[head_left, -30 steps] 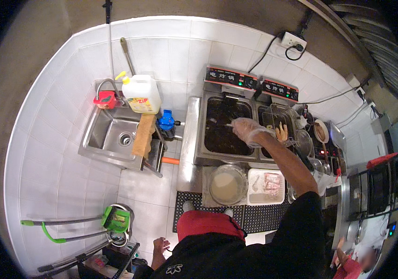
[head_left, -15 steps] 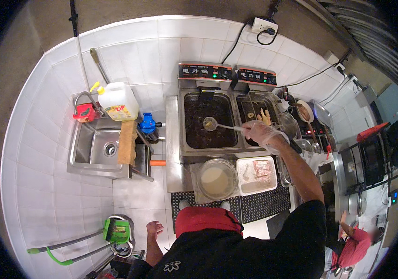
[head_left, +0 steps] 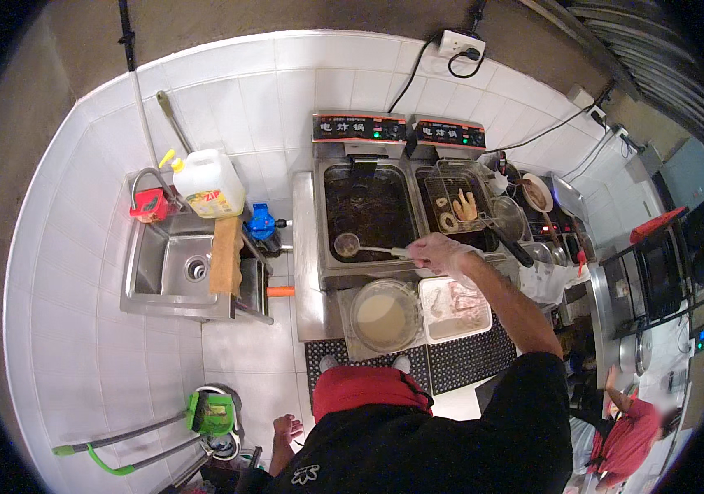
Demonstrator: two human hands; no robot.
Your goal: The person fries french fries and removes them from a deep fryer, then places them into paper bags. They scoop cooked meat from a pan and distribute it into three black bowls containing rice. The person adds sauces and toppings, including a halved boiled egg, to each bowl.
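Note:
My right hand (head_left: 441,253), in a clear plastic glove, is closed around the pale handle of a skimmer (head_left: 346,244). Its round head is at the near-left part of the left deep fryer (head_left: 368,202), which holds dark oil. A wire basket (head_left: 484,174) rests over the right fryer with fried food (head_left: 466,207) in it, rings and longer golden pieces. Below my right wrist is a white tray (head_left: 453,328) with pinkish, flour-dusted food, beside a bowl of pale batter (head_left: 380,318). Low at my left side, my left hand (head_left: 286,428) hangs with loosely bent fingers, holding nothing.
A steel sink (head_left: 167,300) stands at left with a white jug (head_left: 208,183) and blue filter (head_left: 261,222) near it. A green dustpan (head_left: 210,413) is on the floor. Pans (head_left: 537,193) crowd the right counter. Another person (head_left: 628,440) works at far right.
My right hand has drawn the skimmer nearer and to the left, away from the basket, uncovering its handle and more fried pieces. My left hand has shifted slightly right and down.

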